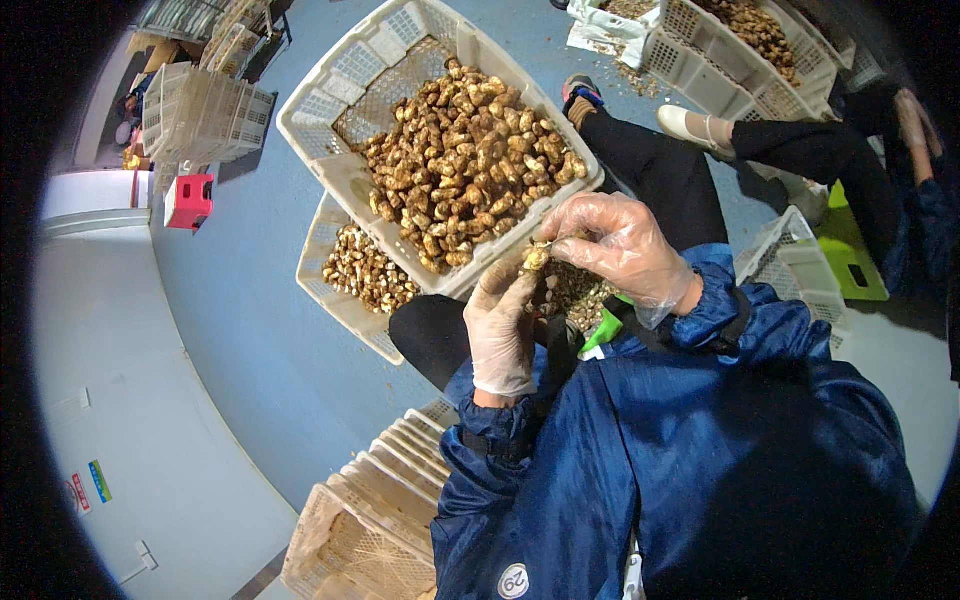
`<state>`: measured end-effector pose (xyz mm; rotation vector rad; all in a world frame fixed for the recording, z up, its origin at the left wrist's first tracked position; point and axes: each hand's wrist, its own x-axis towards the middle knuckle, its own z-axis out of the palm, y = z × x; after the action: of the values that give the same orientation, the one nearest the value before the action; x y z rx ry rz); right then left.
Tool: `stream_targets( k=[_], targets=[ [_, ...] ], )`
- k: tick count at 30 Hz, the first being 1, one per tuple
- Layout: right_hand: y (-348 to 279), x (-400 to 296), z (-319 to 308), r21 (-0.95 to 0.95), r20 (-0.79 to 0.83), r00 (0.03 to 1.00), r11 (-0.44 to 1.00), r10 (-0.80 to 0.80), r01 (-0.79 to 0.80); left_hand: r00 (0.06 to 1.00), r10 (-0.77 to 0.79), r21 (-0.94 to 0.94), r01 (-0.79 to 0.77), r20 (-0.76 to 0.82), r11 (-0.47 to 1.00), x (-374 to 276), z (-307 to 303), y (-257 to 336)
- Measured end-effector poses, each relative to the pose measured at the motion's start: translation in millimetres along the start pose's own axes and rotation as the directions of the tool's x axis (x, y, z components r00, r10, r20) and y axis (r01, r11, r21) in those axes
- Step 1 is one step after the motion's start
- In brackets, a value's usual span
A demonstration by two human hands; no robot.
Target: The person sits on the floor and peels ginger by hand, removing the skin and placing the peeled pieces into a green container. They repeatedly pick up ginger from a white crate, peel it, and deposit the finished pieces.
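Observation:
My left hand (504,322), in a thin light glove, holds a small yellowish-brown mushroom (535,259) between thumb and fingers. Close against it, my right hand (619,244), in a clear plastic glove, pinches something small and thin at the mushroom's top; I cannot tell what it is. Both hands are just below the near corner of a white plastic crate (319,154) that holds a heap of brown mushrooms (465,165). Partly under that crate is a second crate (311,255) with smaller, paler mushroom pieces (367,270). Brown and pale trimmings (581,296) lie below my hands, between my legs.
Stacked empty crates (375,517) stand at the lower left, more (199,112) at the upper left near a red stool (190,202). Another person's legs (795,146) and a green stool (847,247) are at the right. A filled crate (705,67) stands at the upper right.

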<state>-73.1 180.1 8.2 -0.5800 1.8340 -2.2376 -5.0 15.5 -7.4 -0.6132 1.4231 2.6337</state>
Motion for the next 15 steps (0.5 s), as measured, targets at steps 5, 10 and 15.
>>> stream_targets(
  k=[5,10,15],
  targets=[
    [-13,-16,-3,-0.26,0.095,0.995,0.965,0.005,0.02,1.0,-0.003,-0.002,0.003,0.028,1.0,-18,10,-2],
    [-19,-21,-1,-0.388,0.156,0.981,0.907,-0.111,0.164,0.995,0.091,0.22,-0.095,0.031,0.971,-24,13,-2],
    [-27,-20,-7,-0.34,0.058,0.993,0.937,0.102,-0.076,0.989,0.146,0.226,-0.15,0.035,0.963,-27,11,-7]
  ],
)
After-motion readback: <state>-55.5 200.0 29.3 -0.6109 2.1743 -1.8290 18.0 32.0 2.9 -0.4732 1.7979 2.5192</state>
